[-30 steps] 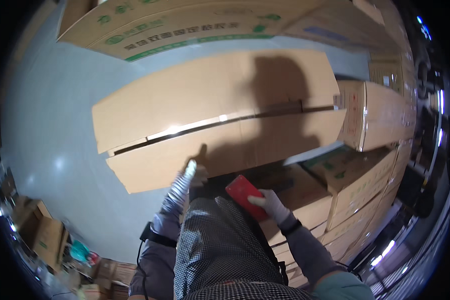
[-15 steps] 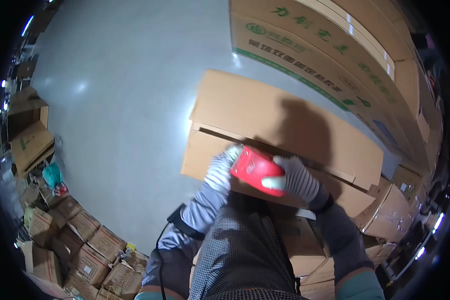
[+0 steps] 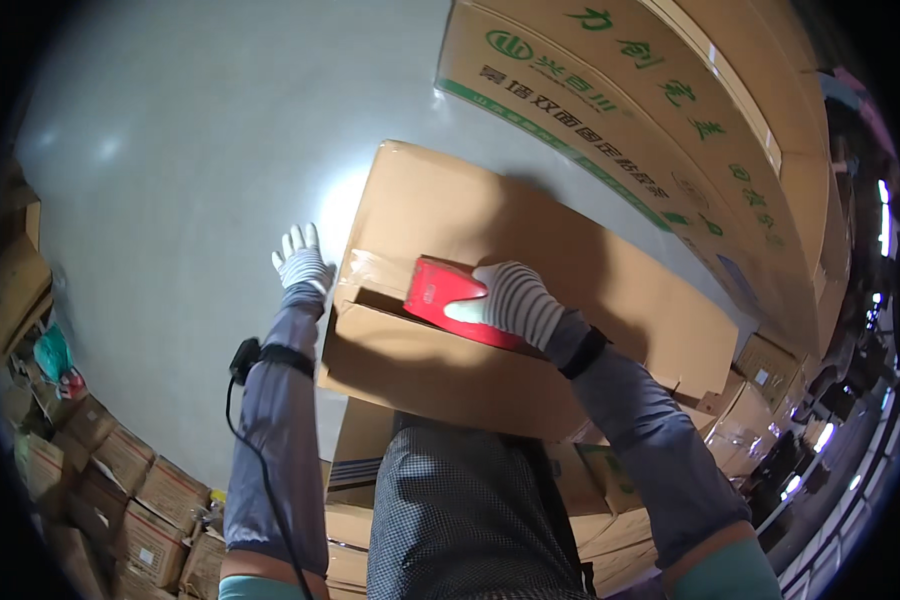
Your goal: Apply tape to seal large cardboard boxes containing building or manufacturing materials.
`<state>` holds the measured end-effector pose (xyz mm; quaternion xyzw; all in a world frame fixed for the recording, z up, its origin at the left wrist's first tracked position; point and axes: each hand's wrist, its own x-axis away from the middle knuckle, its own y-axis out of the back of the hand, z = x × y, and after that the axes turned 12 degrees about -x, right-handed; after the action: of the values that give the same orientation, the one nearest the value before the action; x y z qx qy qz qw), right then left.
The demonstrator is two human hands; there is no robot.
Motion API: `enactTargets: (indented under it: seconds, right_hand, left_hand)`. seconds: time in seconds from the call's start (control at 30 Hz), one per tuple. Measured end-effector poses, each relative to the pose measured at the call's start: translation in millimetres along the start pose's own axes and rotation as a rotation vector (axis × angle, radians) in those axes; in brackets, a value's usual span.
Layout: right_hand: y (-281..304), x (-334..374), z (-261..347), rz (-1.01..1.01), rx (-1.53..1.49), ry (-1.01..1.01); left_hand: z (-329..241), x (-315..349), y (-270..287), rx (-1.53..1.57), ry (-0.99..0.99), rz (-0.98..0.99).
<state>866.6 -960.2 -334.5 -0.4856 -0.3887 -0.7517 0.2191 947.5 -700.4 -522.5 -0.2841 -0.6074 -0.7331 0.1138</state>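
A long cardboard box point(image 3: 450, 195) lies across in front of me, with a dark gap point(image 3: 378, 300) between its top flaps near the left end. My right hand point(image 3: 515, 302), in a striped glove, is closed around a red tape dispenser point(image 3: 440, 290) over the seam. Shiny clear tape point(image 3: 365, 265) shows on the box's left end, beside the dispenser. My left hand point(image 3: 302, 262), gloved too, is open with fingers spread, just off the box's left end. Whether it touches the box I cannot tell.
A tall printed carton point(image 3: 570, 100) stands beyond the box. Stacked brown cartons point(image 3: 150, 540) and a green bag point(image 3: 53, 353) are at the lower left. More cartons point(image 3: 760, 375) sit to the right. A cable point(image 3: 260, 460) hangs along my left forearm.
My left hand has let go of the tape dispenser, moved left and spread its fingers. My right hand has carried the dispenser left along the seam. Tape now shows on the box's left end.
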Motion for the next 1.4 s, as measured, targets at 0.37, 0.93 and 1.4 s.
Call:
enactTargets:
  seconds: [0.37, 0.93, 1.4]
  right_hand:
    - [-5.9, 75.4, -64.8, -0.096, -0.279, 0.459]
    - [-152.4, 237.5, -755.3, -0.427, -0.217, -0.351]
    - [-131.4, 351.4, -556.7, -0.662, -1.783, 0.015]
  left_hand:
    - [-63.8, 153.0, 86.1, -0.224, -0.432, -0.591]
    - [-693.8, 389.6, -16.4, -0.150, -1.137, -0.250]
    - [-559.7, 405.7, 55.7, 1.599, -0.373, 1.578]
